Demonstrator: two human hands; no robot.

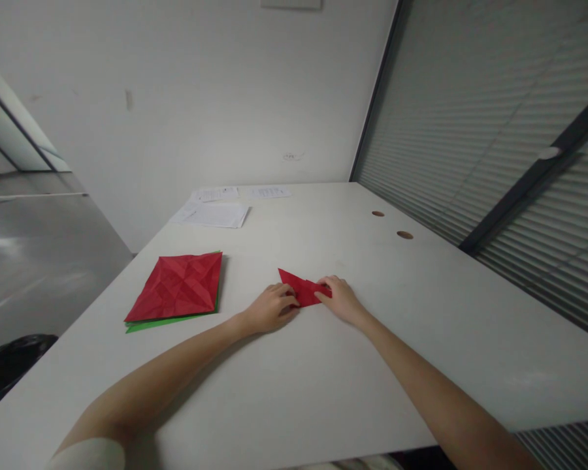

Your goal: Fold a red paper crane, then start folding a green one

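A small piece of folded red paper (304, 291) lies on the white table between my two hands, with one pointed corner sticking up and to the left. My left hand (274, 307) grips its left side, fingers curled over the edge. On the right side, my right hand (340, 297) pinches the paper between thumb and fingers. The parts of the paper under my fingers are hidden. To the left of my left hand lies a stack of creased red paper (181, 284) with green paper (169, 323) showing beneath it.
White printed sheets (215, 214) lie at the table's far left, near the wall. Two round holes (404, 235) are cut in the tabletop (294, 391) by the blinds on the right. A black bin bag (14, 365) stands beyond the table's left edge.
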